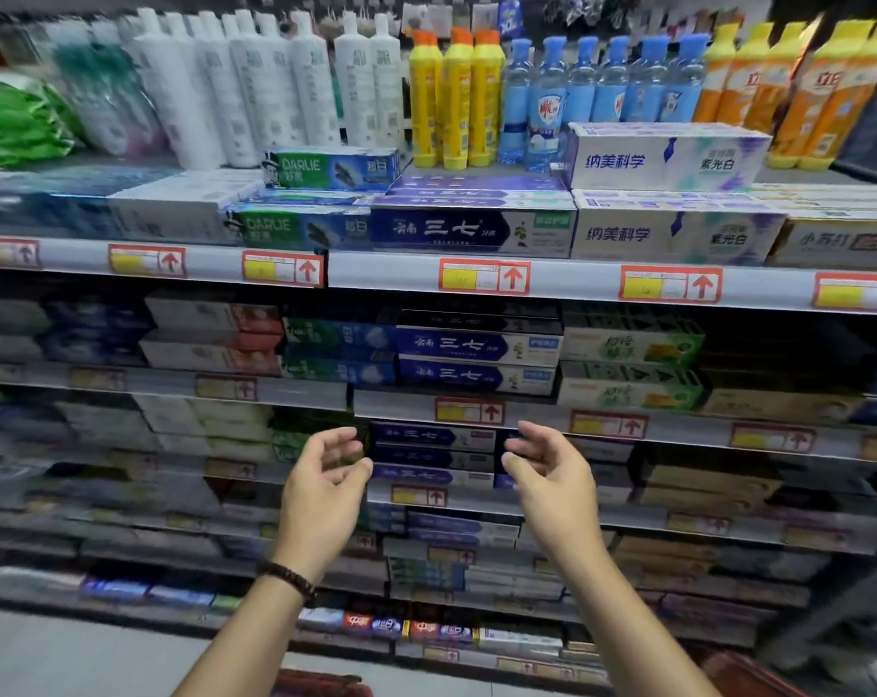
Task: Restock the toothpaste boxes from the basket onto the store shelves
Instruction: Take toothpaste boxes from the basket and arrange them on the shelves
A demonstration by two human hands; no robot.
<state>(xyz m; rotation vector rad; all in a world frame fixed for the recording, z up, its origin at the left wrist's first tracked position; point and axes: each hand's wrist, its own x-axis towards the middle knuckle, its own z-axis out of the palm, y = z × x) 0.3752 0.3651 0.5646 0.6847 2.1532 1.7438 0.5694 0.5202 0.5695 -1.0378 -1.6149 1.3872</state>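
Note:
My left hand (325, 475) and my right hand (547, 470) are raised side by side in front of the shelves, fingers curled and apart, holding nothing. Between them sits a stack of blue toothpaste boxes (431, 455) on a middle shelf. The same blue boxes (476, 359) fill the shelf above, and more (471, 228) lie on the top toothpaste shelf. A dark red basket (320, 684) shows only as a sliver at the bottom edge, below my left forearm.
Green Darlie boxes (300, 226) and white-purple boxes (672, 238) flank the blue ones on the top toothpaste shelf. White, yellow, blue and orange bottles (456, 98) stand behind. Price rails (484, 276) front each shelf. Lower shelves hold several more toothpaste boxes.

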